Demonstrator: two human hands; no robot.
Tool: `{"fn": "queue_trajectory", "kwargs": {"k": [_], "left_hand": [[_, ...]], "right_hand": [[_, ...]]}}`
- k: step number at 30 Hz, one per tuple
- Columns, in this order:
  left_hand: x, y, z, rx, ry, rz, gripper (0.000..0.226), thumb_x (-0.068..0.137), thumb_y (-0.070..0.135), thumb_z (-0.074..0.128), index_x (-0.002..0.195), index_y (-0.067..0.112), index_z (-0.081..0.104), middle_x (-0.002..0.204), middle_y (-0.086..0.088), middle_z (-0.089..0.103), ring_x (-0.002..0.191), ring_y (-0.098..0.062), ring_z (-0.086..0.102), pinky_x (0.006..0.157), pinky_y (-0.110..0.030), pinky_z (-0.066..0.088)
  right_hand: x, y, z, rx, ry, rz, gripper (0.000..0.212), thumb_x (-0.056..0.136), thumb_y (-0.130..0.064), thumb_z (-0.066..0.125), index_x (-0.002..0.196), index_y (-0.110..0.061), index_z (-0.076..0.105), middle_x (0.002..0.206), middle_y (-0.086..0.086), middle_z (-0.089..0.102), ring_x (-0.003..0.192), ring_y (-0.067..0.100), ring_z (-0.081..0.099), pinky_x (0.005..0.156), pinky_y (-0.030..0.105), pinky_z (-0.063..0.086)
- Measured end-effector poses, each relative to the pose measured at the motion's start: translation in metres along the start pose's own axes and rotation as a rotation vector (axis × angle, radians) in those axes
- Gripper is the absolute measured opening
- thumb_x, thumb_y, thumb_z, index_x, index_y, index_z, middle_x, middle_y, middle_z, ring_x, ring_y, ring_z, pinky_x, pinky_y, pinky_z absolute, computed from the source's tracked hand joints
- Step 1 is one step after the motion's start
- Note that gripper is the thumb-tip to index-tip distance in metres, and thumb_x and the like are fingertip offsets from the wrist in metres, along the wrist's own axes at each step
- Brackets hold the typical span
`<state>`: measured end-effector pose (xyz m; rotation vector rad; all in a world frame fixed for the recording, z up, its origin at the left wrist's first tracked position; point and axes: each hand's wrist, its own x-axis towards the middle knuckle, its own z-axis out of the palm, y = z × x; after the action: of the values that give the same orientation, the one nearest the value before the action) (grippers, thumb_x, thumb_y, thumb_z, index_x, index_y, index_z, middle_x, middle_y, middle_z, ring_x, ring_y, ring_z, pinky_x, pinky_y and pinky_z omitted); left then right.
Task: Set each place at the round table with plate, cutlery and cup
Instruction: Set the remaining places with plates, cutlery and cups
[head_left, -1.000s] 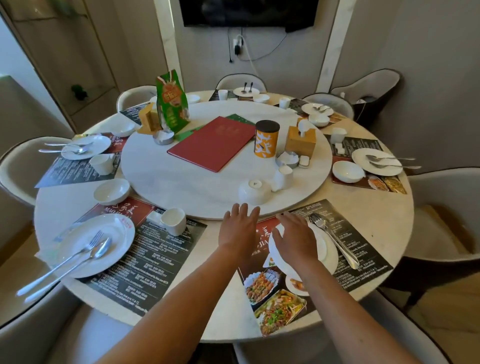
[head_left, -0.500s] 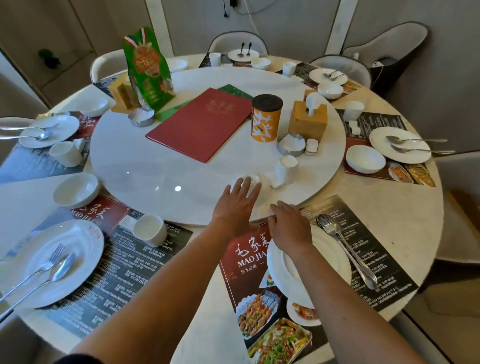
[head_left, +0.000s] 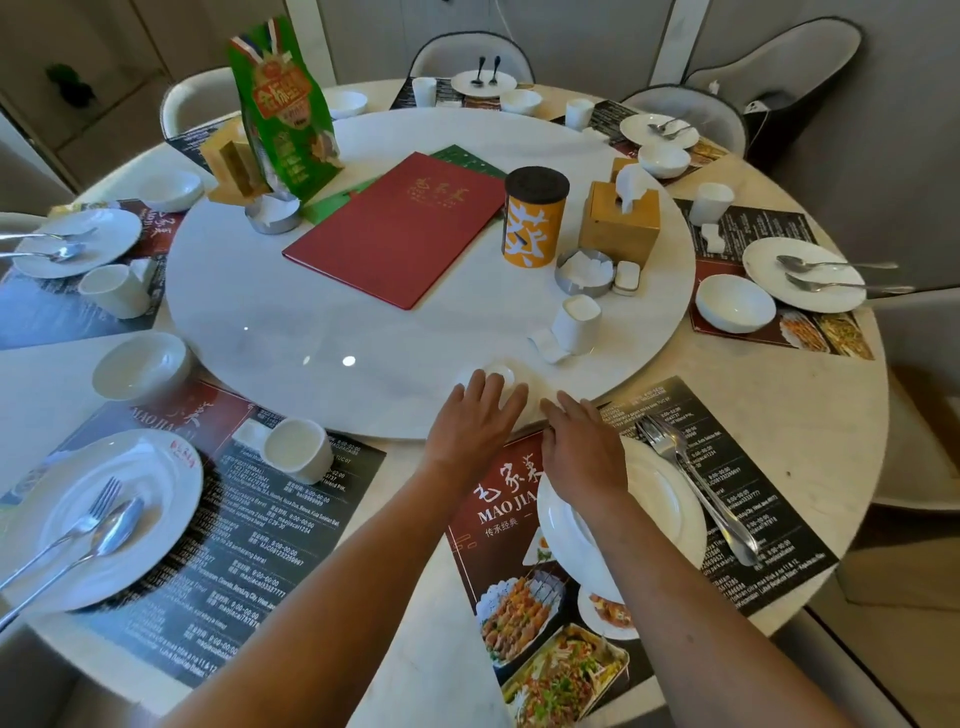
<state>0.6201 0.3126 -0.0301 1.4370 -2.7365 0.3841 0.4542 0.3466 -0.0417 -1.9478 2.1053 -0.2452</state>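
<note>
My left hand (head_left: 470, 423) lies over an upturned white bowl (head_left: 500, 372) at the near edge of the marble turntable (head_left: 311, 343), fingers draped on it so most of it is hidden. My right hand (head_left: 582, 452) rests flat, holding nothing, at the far rim of the white plate (head_left: 660, 499) on the near placemat (head_left: 511, 512). A fork and spoon (head_left: 696, 493) lie on the plate's right edge. A white cup (head_left: 576, 322) and a small rest stand on the turntable just beyond my hands.
Other places around the table (head_left: 810, 415) hold plates, bowls, cups and cutlery, such as the left plate (head_left: 104, 514) and cup (head_left: 298, 449). The turntable carries a red menu (head_left: 400, 228), orange canister (head_left: 532, 218), tissue box (head_left: 621, 223) and green bag (head_left: 283, 104). Chairs ring the table.
My left hand has slid forward from the table edge onto the upturned bowl. My right hand crept up to the plate's far rim. The view has moved closer and lower.
</note>
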Motion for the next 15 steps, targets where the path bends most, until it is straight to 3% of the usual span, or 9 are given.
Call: {"fn": "queue_trajectory", "kwargs": {"k": [7, 9, 11, 15], "left_hand": [[-0.020, 0.000, -0.026, 0.043, 0.037, -0.075, 0.074, 0.079, 0.031, 0.080, 0.144, 0.014, 0.048, 0.123, -0.016, 0.056, 0.104, -0.034, 0.059, 0.059, -0.039, 0.054], [-0.028, 0.001, -0.045, -0.003, 0.001, -0.143, 0.070, 0.086, 0.028, 0.073, 0.146, 0.018, 0.041, 0.127, -0.013, 0.051, 0.106, -0.031, 0.054, 0.061, -0.036, 0.053], [-0.036, 0.006, -0.058, -0.114, -0.048, -0.275, 0.057, 0.095, 0.023, 0.061, 0.146, 0.022, 0.034, 0.129, -0.009, 0.047, 0.110, -0.028, 0.051, 0.066, -0.035, 0.051], [-0.055, 0.017, -0.068, -0.546, 0.091, -0.783, 0.024, 0.097, 0.014, 0.049, 0.120, 0.022, 0.048, 0.096, -0.005, 0.064, 0.080, -0.026, 0.061, 0.060, -0.034, 0.045]], "right_hand": [[-0.039, -0.007, 0.001, 0.000, 0.016, -0.002, 0.046, 0.099, -0.039, 0.052, 0.144, -0.027, 0.048, 0.157, -0.001, 0.038, 0.148, 0.026, 0.027, 0.113, 0.052, 0.035], [-0.054, -0.009, 0.000, -0.008, 0.003, 0.011, 0.047, 0.098, -0.040, 0.056, 0.143, -0.030, 0.049, 0.160, -0.002, 0.034, 0.150, 0.026, 0.025, 0.115, 0.053, 0.033], [-0.068, -0.011, 0.000, -0.029, -0.024, 0.024, 0.051, 0.097, -0.043, 0.058, 0.145, -0.032, 0.046, 0.162, -0.003, 0.029, 0.150, 0.025, 0.023, 0.116, 0.052, 0.032], [-0.088, -0.010, 0.001, -0.059, -0.078, 0.073, 0.060, 0.098, -0.045, 0.056, 0.152, -0.030, 0.036, 0.164, -0.003, 0.024, 0.152, 0.024, 0.018, 0.119, 0.049, 0.028]]}}
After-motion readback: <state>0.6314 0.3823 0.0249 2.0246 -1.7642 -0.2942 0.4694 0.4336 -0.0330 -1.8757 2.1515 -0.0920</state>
